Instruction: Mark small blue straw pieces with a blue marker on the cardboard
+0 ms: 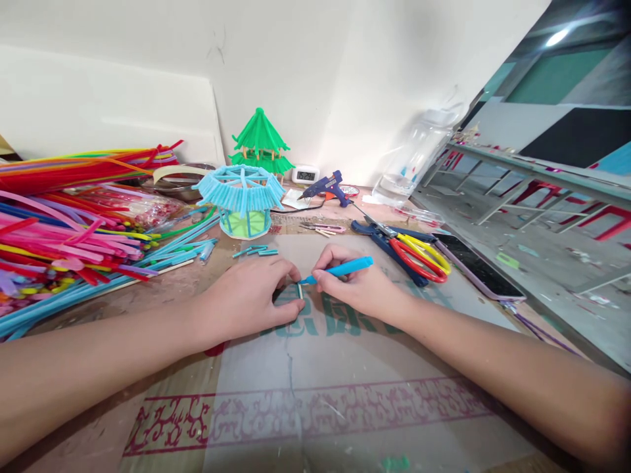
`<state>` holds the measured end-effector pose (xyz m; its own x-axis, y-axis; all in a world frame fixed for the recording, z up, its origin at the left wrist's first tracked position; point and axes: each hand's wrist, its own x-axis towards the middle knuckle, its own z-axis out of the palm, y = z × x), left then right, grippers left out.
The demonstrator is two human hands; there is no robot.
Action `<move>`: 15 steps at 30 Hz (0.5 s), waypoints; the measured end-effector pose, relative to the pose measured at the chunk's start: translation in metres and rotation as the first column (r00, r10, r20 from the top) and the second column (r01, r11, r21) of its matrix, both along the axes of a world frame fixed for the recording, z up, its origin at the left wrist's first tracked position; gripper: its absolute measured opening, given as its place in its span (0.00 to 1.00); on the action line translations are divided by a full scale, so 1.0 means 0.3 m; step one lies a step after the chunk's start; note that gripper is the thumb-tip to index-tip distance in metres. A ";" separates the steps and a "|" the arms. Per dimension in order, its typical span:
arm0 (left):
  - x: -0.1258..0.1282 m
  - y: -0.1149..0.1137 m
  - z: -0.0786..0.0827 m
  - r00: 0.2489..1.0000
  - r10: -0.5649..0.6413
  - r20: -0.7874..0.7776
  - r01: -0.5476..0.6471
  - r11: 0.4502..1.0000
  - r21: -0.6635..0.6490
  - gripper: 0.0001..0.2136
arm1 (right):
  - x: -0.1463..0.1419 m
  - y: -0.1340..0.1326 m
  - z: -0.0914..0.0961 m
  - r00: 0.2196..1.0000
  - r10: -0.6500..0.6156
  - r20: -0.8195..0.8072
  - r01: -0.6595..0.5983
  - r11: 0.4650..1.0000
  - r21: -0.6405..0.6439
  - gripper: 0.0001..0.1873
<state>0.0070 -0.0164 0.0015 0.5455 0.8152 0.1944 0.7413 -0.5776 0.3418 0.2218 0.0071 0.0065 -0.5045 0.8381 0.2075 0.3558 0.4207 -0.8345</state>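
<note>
In my right hand (352, 282) is a blue marker pen (348, 267), its tip pointing left onto a short thin stick (300, 291). My left hand (259, 289) pinches that pale stick against the work surface, thumb at the near end and fingers by the far end. Part of the stick looks blue near the pen tip. Just beyond my left hand lie several short blue sticks (256, 251). Behind them stands a small model pavilion (241, 197) with a light blue roof, and a green-roofed model (259, 141) rises farther back.
Bundles of coloured pipe cleaners (73, 236) fill the left side. A glue gun (325, 187), small digital clock (305, 175) and plastic bottle (401, 157) stand at the back. Scissors (419, 256), pliers (382, 243) and a phone (478, 266) lie to the right.
</note>
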 end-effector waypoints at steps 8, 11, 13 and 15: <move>-0.006 0.012 0.002 1.000 -0.008 -0.019 0.009 1.000 0.008 0.13 | -0.002 -0.003 0.002 1.000 0.009 -0.030 -0.011 0.999 -0.049 0.07; -0.005 0.015 -0.001 1.000 -0.004 -0.003 0.004 1.000 -0.012 0.12 | -0.003 -0.001 -0.001 1.000 0.010 -0.029 -0.011 0.999 -0.046 0.08; -0.004 0.016 -0.002 1.000 0.003 0.005 -0.003 1.000 -0.028 0.13 | -0.002 0.001 -0.002 1.000 0.011 -0.024 -0.012 0.999 -0.036 0.07; -0.002 0.016 -0.002 1.000 0.009 0.010 -0.008 0.999 -0.034 0.13 | 0.001 0.001 -0.001 0.999 0.027 -0.017 -0.027 0.999 -0.031 0.07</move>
<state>0.0064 -0.0116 0.0007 0.5367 0.8261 0.1715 0.7427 -0.5591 0.3685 0.2220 0.0074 0.0062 -0.5238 0.8303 0.1901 0.3307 0.4039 -0.8530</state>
